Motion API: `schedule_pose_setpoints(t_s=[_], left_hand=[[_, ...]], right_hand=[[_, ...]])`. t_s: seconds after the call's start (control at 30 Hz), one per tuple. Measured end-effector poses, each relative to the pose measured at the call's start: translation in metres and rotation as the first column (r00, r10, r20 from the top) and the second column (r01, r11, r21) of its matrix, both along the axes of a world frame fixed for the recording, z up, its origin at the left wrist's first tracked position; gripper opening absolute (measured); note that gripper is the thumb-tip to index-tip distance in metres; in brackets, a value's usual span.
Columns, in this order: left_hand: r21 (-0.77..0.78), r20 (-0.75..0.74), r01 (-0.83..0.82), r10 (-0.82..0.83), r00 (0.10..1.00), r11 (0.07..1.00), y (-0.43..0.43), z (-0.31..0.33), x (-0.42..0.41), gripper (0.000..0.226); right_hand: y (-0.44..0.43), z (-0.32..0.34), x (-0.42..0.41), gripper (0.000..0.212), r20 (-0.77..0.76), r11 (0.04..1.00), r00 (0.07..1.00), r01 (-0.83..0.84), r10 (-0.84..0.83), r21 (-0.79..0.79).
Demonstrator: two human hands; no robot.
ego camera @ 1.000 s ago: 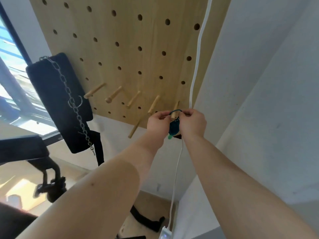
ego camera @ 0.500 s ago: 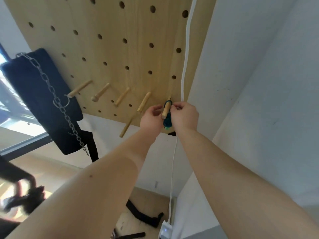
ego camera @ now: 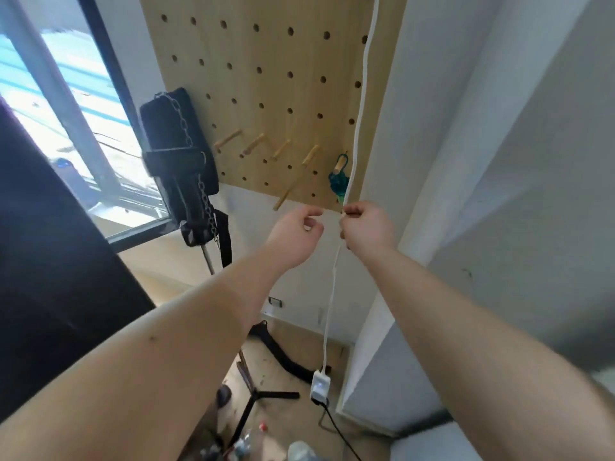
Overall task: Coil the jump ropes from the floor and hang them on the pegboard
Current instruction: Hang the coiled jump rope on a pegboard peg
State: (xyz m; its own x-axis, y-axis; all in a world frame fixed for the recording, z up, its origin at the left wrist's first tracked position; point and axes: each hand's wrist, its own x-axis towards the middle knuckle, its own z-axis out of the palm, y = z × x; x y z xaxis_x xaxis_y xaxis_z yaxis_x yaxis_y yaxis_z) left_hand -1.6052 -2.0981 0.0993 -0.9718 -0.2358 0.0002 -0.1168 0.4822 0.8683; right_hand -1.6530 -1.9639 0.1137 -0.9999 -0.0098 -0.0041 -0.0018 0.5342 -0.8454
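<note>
A coiled teal jump rope (ego camera: 337,182) hangs from the rightmost wooden peg (ego camera: 340,166) near the lower right corner of the light wooden pegboard (ego camera: 266,78). Both hands are below the board and apart from the rope. My left hand (ego camera: 296,234) holds nothing, its fingers loosely curled. My right hand (ego camera: 364,227) has its fingers curled tight, right in front of a hanging white cable (ego camera: 363,94). Whether it touches that cable is unclear.
Several bare pegs (ego camera: 254,148) stick out left of the rope. A black padded belt with a chain (ego camera: 176,138) hangs at the board's left edge beside the window (ego camera: 50,94). On the floor are a white power adapter (ego camera: 320,385), a tripod (ego camera: 256,400) and bottles (ego camera: 299,450).
Both hands have let go of the teal rope at the peg and dropped below the board. The rope now hangs by itself. The view has tilted down and back.
</note>
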Motion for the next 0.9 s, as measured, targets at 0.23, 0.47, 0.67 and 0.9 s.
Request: schedule_pose_setpoints(t_s=[0.23, 0.47, 0.67, 0.9], left_hand=[[0.029, -0.005, 0.042, -0.042, 0.999, 0.999, 0.014, -0.029, 0.100, 0.029], [0.012, 0.066, 0.092, -0.093, 0.993, 0.996, 0.055, -0.072, 0.172, 0.032], [-0.056, 0.234, 0.105, -0.089, 0.968, 0.993, 0.103, -0.131, 0.249, 0.039], [-0.086, 0.351, 0.102, -0.065, 0.934, 0.991, 0.146, -0.218, 0.328, 0.050]], right_hand=[[0.033, -0.013, 0.115, 0.023, 0.024, 0.987, 0.987, -0.157, 0.156, 0.031], [0.079, -0.054, 0.197, 0.029, 0.104, 0.971, 0.977, -0.197, 0.184, 0.134], [0.133, -0.125, 0.252, 0.027, 0.222, 0.933, 0.950, -0.271, 0.220, 0.236], [0.184, -0.204, 0.317, 0.038, 0.255, 0.851, 0.922, -0.372, 0.292, 0.371]])
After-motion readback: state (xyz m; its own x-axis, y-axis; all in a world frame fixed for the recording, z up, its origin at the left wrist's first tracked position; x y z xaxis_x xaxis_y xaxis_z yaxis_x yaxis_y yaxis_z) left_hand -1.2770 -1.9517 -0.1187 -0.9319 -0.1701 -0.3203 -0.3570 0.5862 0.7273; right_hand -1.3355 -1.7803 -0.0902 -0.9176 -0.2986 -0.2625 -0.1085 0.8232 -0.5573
